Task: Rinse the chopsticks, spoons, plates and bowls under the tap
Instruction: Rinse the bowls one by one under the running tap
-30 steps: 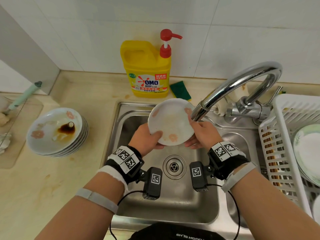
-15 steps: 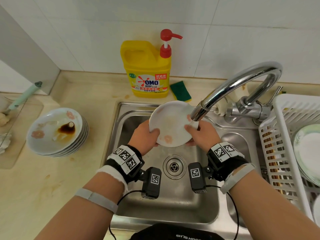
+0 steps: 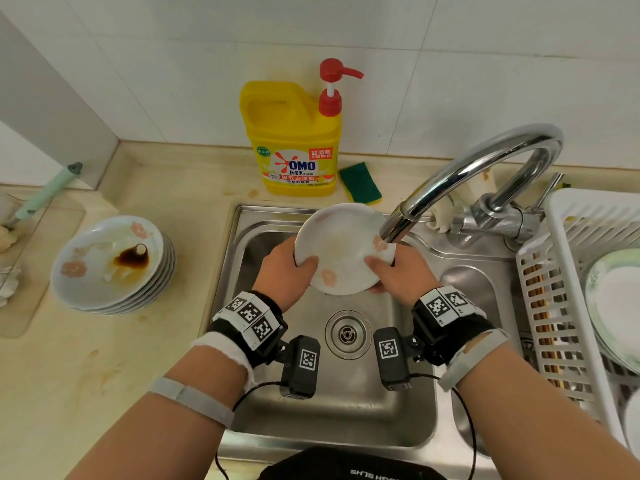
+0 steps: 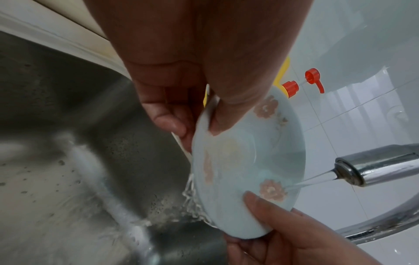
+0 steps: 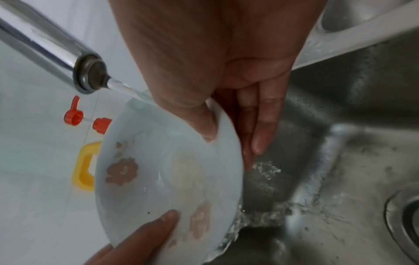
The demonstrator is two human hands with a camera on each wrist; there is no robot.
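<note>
A white plate with pink flowers (image 3: 341, 249) is held tilted over the sink (image 3: 398, 420), under the tap spout (image 3: 394, 226). My left hand (image 3: 287, 268) grips its left rim, thumb on the face and fingers behind. My right hand (image 3: 398, 271) grips the right rim the same way. Water runs from the tap (image 4: 374, 165) onto the plate (image 4: 247, 170) beside a flower and spills off its lower edge. The stream from the tap (image 5: 88, 75) passes close to my right thumb onto the plate (image 5: 167, 179).
A stack of dirty flowered plates (image 3: 110, 265) with brown sauce sits on the counter at left. A yellow detergent bottle (image 3: 294, 140) and a green sponge (image 3: 360, 183) stand behind the sink. A white drying rack (image 3: 561, 289) with clean plates (image 3: 616, 303) is at right.
The plate has turned clockwise in my hands and shifted slightly toward the spout; the flower at the upper right rim now sits under the water. Both hands keep their hold.
</note>
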